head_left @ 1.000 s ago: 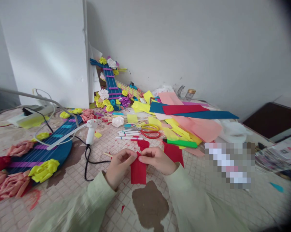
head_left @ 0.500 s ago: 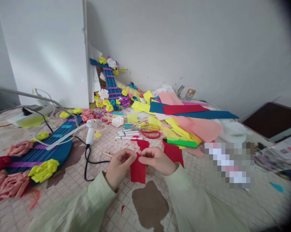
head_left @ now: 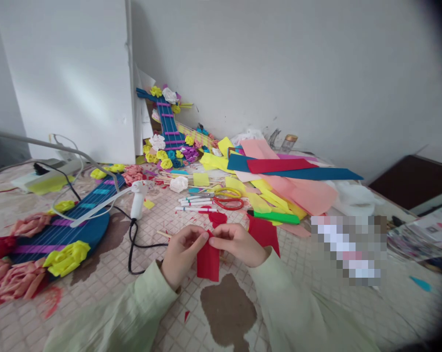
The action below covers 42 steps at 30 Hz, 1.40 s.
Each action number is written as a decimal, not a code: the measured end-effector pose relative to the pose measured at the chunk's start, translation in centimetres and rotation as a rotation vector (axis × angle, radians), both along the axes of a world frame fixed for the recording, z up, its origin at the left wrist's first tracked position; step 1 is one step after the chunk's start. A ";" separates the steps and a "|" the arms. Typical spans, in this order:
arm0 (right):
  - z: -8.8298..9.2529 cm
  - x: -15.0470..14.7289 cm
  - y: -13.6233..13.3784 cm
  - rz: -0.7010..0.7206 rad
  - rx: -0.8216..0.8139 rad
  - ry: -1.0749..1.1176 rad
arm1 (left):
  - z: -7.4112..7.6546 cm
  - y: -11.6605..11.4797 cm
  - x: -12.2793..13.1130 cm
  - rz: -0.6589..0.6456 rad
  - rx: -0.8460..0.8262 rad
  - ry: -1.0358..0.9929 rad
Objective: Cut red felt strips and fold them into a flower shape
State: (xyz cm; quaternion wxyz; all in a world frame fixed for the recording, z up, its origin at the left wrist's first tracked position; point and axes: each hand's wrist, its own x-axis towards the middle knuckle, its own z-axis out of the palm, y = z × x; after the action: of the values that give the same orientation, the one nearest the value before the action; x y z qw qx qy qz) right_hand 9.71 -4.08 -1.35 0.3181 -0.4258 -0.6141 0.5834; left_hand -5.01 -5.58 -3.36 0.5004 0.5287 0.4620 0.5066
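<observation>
A small strip of red crepe paper (head_left: 208, 261) hangs down between my hands above the table. My left hand (head_left: 184, 249) pinches its top edge between thumb and finger. Close beside it, my right hand (head_left: 241, 243) pinches the same top edge, thumb tips almost touching. Behind my hands lie red paper pieces (head_left: 218, 219), and a larger red sheet (head_left: 264, 235) lies by my right wrist. White glue-gun (head_left: 137, 204) stands to the left of my left hand, its black cord (head_left: 130, 249) curling toward my wrist.
On the left lies a blue paper guitar (head_left: 85, 225) with paper flowers; another guitar (head_left: 169, 122) leans at the back. Scissors (head_left: 228, 200), pens (head_left: 195, 209) and a green marker (head_left: 276, 217) lie beyond my hands. Coloured paper sheets (head_left: 298, 168) pile up at the back right.
The lower end of the red strip has swung slightly left and toward me. Both hands keep their pinch at its top, almost unmoved.
</observation>
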 end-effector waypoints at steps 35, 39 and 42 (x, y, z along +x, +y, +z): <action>-0.4 -0.1 0.0 0.059 0.025 -0.063 | -0.2 0.1 -0.4 -0.048 -0.044 -0.006; -0.3 0.0 0.1 0.036 0.027 -0.048 | -0.1 0.2 -0.4 -0.057 -0.035 0.031; -0.2 0.1 0.2 0.029 0.035 -0.027 | 0.1 0.2 -0.4 -0.063 -0.027 0.068</action>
State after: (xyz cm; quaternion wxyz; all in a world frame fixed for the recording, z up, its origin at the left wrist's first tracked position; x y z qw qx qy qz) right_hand 9.85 -3.92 -1.57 0.3087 -0.4191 -0.6346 0.5713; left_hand -5.43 -5.41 -3.29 0.5073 0.5531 0.4685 0.4661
